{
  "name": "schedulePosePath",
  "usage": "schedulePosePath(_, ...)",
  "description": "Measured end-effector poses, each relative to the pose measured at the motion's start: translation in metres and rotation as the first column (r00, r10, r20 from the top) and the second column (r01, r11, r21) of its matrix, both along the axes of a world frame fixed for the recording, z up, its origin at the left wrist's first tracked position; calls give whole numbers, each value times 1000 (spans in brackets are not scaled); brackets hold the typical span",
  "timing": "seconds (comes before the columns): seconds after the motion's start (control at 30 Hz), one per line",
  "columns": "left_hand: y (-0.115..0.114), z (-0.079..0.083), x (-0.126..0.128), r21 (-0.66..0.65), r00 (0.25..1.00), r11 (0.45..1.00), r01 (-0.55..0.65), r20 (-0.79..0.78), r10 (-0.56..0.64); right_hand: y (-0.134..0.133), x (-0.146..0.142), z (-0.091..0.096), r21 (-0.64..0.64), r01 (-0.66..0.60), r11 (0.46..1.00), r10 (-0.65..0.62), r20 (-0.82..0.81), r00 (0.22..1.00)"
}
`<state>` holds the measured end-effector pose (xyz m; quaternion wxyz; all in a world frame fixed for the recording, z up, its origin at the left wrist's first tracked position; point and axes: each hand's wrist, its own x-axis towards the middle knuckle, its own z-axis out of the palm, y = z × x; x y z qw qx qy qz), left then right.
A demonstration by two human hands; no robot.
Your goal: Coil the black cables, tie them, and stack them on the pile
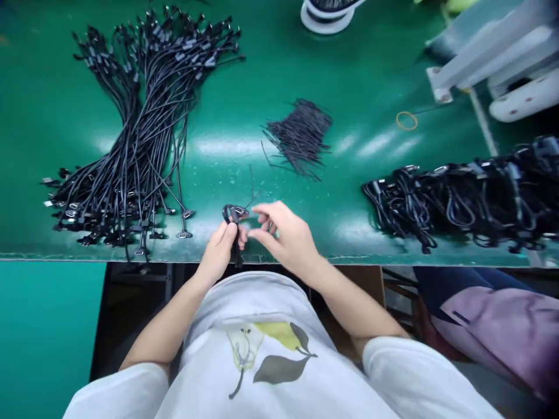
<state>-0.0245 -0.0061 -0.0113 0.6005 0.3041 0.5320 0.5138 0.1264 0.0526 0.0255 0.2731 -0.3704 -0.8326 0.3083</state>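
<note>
Near the table's front edge, my left hand (221,244) is closed around a folded black cable (237,214), its loop and a connector showing above the fingers. A thin dark tie (251,195) sticks up by the cable's top; whether it is wrapped around the bundle I cannot make out. Just to the right, my right hand (286,235) has its thumb and index finger apart beside the cable, with nothing visible between them. Beyond both hands lies a pile of short black ties (301,137) on the green table (362,87).
A large heap of straight black cables (144,128) covers the table's left side. Coiled, bundled cables (454,201) line the right side. A yellow rubber band (406,121), a white spool (327,20) and a grey metal arm (489,52) are farther back. Someone's purple clothing (502,326) shows at right.
</note>
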Motion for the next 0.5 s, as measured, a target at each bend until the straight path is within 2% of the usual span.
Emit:
schedulePosePath(0.1, -3, 8, -3, 15, 974, 994, 111, 199, -112, 21, 0, 6, -77, -40, 996, 43, 34, 998)
schedulePosePath(0.17, -2, 13, -2, -24, 958, 996, 81, 278, -71, 27, -2, 5, -100, -84, 991, 86, 16, 996)
schedulePosePath(0.27, 2, 16, -6, -89, 953, 995, 51, 303, -22, 26, -2, 0, -107, -142, 984, 134, -75, 988)
schedulePosePath(0.37, 3, 13, -16, -144, 939, 970, 193, 314, -140, 24, 0, -4, -10, -237, 971, 234, -143, 962)
schedulePosePath(0.43, 2, 12, -20, -161, 914, 940, 300, 332, -234, 24, 2, -5, 70, -240, 968, 248, -147, 958)
schedulePosePath(0.5, -1, 14, -20, -163, 890, 922, 351, 366, -274, 26, 4, -4, 111, -228, 967, 243, -148, 959)
